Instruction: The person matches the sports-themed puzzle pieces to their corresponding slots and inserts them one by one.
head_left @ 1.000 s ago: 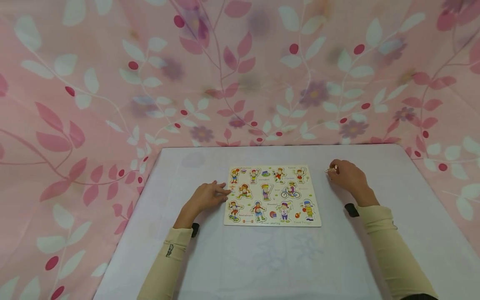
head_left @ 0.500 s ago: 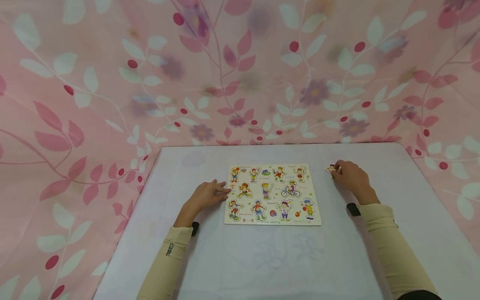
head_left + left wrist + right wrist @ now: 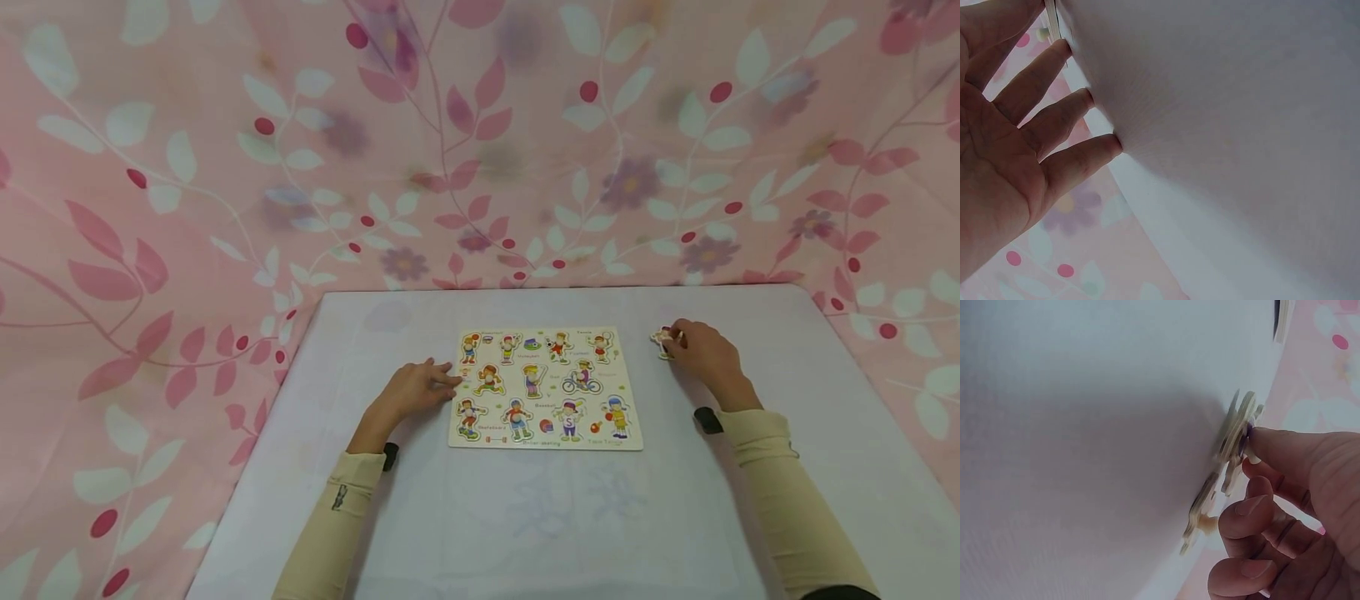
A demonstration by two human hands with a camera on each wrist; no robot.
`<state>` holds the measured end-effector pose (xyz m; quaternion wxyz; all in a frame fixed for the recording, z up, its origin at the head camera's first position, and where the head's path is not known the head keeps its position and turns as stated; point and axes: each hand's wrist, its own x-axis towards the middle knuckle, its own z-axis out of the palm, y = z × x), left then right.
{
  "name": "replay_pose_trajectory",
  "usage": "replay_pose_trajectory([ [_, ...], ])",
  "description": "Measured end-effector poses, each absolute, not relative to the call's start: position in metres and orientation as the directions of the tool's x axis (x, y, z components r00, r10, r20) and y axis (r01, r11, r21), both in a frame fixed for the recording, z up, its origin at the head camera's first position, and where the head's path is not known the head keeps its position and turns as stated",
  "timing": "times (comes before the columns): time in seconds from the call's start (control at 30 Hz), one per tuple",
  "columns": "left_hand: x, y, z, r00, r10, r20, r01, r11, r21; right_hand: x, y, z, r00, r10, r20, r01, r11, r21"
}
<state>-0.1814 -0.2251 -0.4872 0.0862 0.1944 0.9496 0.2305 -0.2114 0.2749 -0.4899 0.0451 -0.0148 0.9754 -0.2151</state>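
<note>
A cream wooden puzzle board (image 3: 498, 408) with pictures of children at sports lies on the table. My left hand (image 3: 412, 392) rests at its left edge, forefinger reaching onto the board. In the left wrist view the fingers (image 3: 1063, 119) are straight and spread, tips on the white surface near the board's edge (image 3: 1052, 20). To the right of the board, my right hand (image 3: 703, 357) pinches a small puzzle piece (image 3: 661, 337) between thumb and forefinger. The right wrist view shows this piece (image 3: 1235, 434) edge-on, its other fingers curled below. Another wooden piece (image 3: 1200, 511) with a pale knob lies beside it.
The table (image 3: 525, 517) has a white cover. A pink cloth (image 3: 450, 167) with leaves and flowers hangs behind it and along the sides. The board's corner (image 3: 1281, 322) shows at the top of the right wrist view.
My right hand has shifted slightly right, and more of the small piece shows beyond its fingertips. The left hand and the board stay in place.
</note>
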Motion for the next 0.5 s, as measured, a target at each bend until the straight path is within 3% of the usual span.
replay_pose_trajectory([
  [0.5,-0.181,-0.225,-0.487,-0.913,0.4,-0.076,0.322,0.825,0.465,-0.195,0.253,-0.479,-0.993,-0.074,-0.088,-0.031,0.911,-0.411],
])
